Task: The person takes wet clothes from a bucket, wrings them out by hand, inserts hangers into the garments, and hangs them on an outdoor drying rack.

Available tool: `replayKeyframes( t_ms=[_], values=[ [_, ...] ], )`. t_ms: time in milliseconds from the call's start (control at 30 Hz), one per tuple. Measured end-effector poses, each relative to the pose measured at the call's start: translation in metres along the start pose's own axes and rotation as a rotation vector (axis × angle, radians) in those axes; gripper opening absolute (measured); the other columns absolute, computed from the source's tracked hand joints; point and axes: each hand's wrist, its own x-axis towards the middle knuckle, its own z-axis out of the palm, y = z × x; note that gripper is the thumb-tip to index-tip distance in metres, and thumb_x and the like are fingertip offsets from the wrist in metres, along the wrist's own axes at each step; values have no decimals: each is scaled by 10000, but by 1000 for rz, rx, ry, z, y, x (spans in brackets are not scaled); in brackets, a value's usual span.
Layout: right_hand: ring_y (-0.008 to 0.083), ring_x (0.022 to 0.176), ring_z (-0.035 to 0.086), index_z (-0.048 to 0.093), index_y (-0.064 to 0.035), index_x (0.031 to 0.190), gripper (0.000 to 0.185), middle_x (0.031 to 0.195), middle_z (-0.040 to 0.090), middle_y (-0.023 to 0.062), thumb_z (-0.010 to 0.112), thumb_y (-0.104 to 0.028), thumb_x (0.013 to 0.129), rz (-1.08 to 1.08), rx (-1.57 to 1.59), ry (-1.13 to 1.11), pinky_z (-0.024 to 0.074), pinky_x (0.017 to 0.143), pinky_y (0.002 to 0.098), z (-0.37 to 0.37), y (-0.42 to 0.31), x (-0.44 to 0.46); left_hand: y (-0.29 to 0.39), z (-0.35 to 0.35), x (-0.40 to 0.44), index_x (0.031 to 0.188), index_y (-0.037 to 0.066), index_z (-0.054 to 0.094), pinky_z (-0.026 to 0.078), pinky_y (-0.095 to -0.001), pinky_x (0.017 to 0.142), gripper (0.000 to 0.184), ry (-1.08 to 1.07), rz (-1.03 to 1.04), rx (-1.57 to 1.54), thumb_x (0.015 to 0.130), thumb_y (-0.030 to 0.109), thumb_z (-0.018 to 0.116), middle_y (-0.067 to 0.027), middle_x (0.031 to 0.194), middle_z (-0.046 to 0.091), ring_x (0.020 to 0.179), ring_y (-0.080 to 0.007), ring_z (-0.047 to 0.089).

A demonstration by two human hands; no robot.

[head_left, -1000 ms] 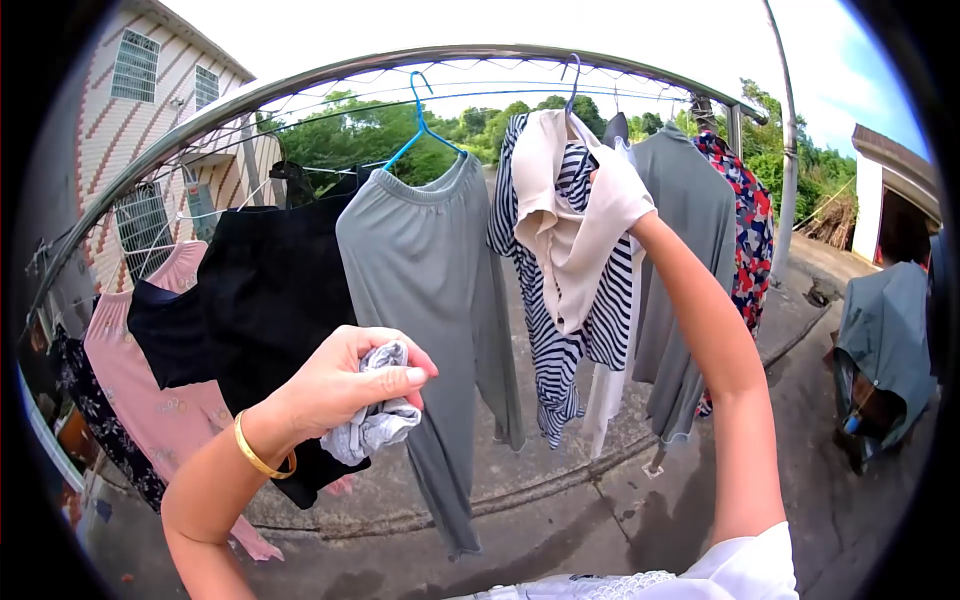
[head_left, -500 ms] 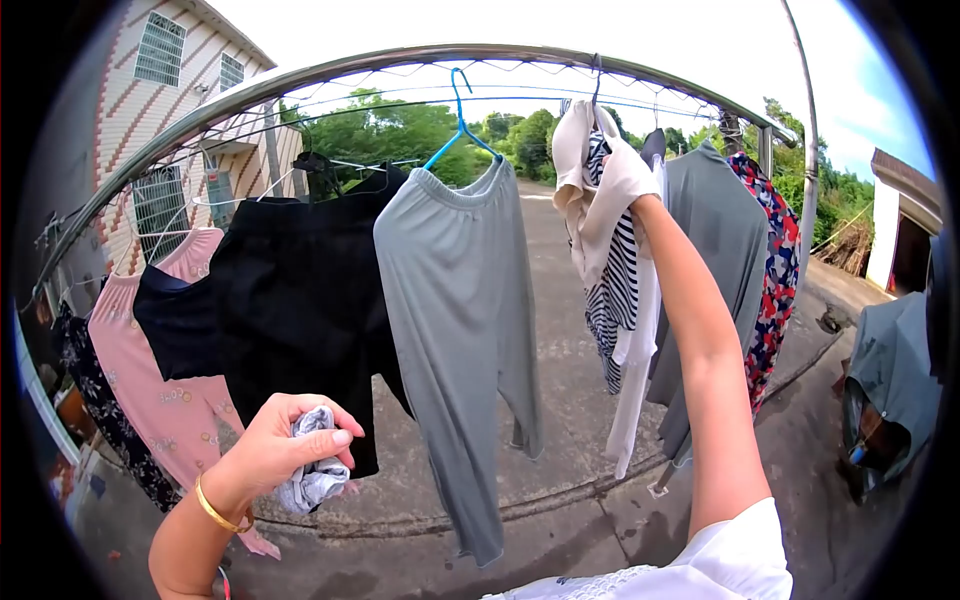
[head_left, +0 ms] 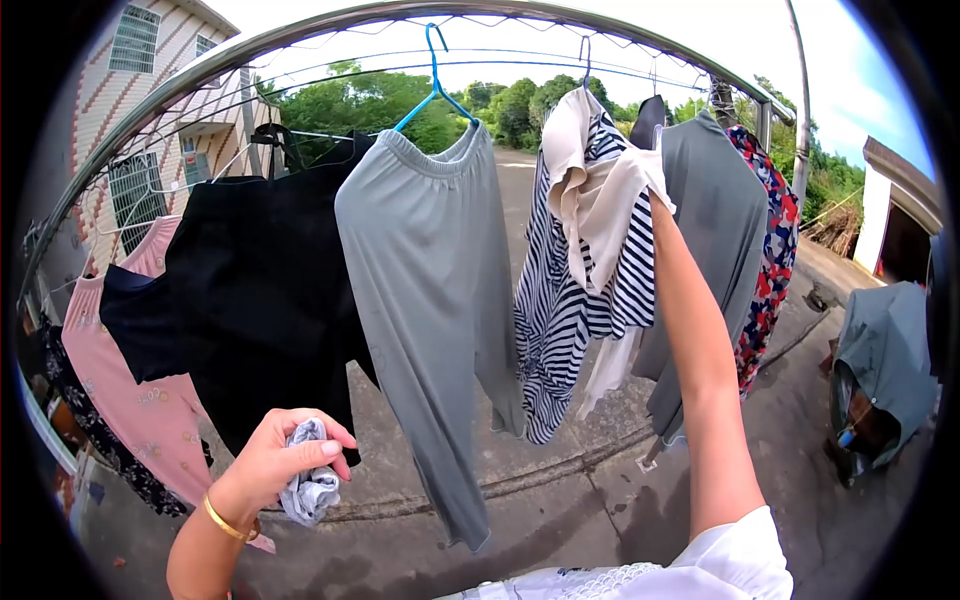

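Observation:
My left hand (head_left: 285,455), with a gold bangle at the wrist, is closed round a crumpled light grey cloth (head_left: 311,480) in front of black shorts (head_left: 255,290). My right arm reaches up to a cream garment (head_left: 585,170) draped over a striped garment (head_left: 560,320) on a hanger. The cream fabric covers my right hand, so its fingers are hidden. Between my arms, grey trousers (head_left: 425,240) hang from a blue hanger (head_left: 435,85).
A curved metal rail (head_left: 330,22) carries the hangers. Pink trousers (head_left: 135,370) hang at the left; a grey top (head_left: 705,220) and a red-and-blue patterned garment (head_left: 775,250) hang at the right. A grey-green covered object (head_left: 885,345) stands at far right.
The striped garment, bunched and narrow half a second ago, now hangs wider and further left. The cream garment has shifted with it. My left hand still holds the grey cloth.

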Motion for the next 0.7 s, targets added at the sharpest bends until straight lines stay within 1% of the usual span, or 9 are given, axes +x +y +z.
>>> replayKeyframes(
  t_ms=[333, 367, 433, 500, 533, 567, 600, 667, 700],
  values=[
    [83, 858, 510, 490, -39, 1135, 280, 973, 550, 17, 413, -91, 871, -74, 38, 429, 402, 759, 200, -67, 35, -180, -25, -5, 0, 875, -18, 574, 457, -214, 536, 291, 18, -48, -192, 813, 266, 564, -123, 674, 613, 582, -102, 571],
    [69, 661, 452, 524, -18, 936, 133, 810, 528, 24, 455, -56, 829, -150, -319, 280, 385, 597, 200, -137, 66, -209, -28, -4, -3, 899, -17, 563, 468, -219, 540, 336, 32, -31, -244, 851, 310, 505, -129, 687, 612, 587, -105, 576],
    [65, 567, 354, 442, -23, 772, 92, 693, 438, 15, 373, 33, 797, -324, -466, 784, 305, 520, 203, -93, 50, -281, -25, 1, -9, 889, 0, 552, 484, -239, 554, 384, 126, -25, -318, 898, 349, 392, -116, 688, 606, 583, -127, 584],
    [80, 544, 362, 415, -33, 723, 120, 683, 447, 32, 356, 56, 776, -314, -549, 434, 310, 504, 186, -80, 63, -346, -26, -1, -12, 849, 24, 542, 491, -260, 576, 412, 255, -21, -477, 887, 401, 381, -96, 703, 598, 628, -144, 593],
    [84, 514, 396, 424, -25, 705, 107, 679, 472, 58, 382, 53, 765, -212, -448, -86, 316, 470, 183, -25, 67, -381, -26, -17, -20, 840, 30, 531, 492, -277, 597, 425, 364, -30, -580, 875, 429, 389, -93, 729, 595, 653, -156, 595],
    [97, 505, 447, 454, -5, 708, 87, 686, 504, 88, 409, 40, 768, -87, -435, -280, 363, 458, 201, 5, 59, -388, -28, -19, -21, 855, 33, 527, 491, -289, 612, 431, 399, -12, -616, 863, 445, 401, -95, 760, 596, 669, -167, 594],
    [124, 567, 507, 479, 24, 799, 53, 734, 527, 108, 433, 8, 780, 28, -352, -436, 409, 487, 211, 37, 59, -388, -29, -18, -21, 843, 77, 537, 494, -259, 561, 401, 471, -13, -641, 863, 453, 399, -83, 751, 609, 624, -135, 596],
    [185, 809, 552, 396, 22, 1121, 361, 974, 527, 162, 502, -116, 804, 330, -13, -643, 446, 684, 274, 105, 62, -389, -45, -29, -29, 873, 78, 519, 501, -292, 590, 410, 491, 5, -721, 848, 473, 409, -105, 796, 612, 672, -168, 609],
    [199, 887, 527, 356, 17, 1170, 443, 1049, 499, 166, 516, -175, 804, 164, -59, -766, 419, 754, 297, 146, 63, -381, -52, -30, -35, 881, 77, 511, 502, -299, 605, 411, 503, 14, -734, 849, 473, 405, -114, 813, 611, 689, -175, 610]
  ],
)
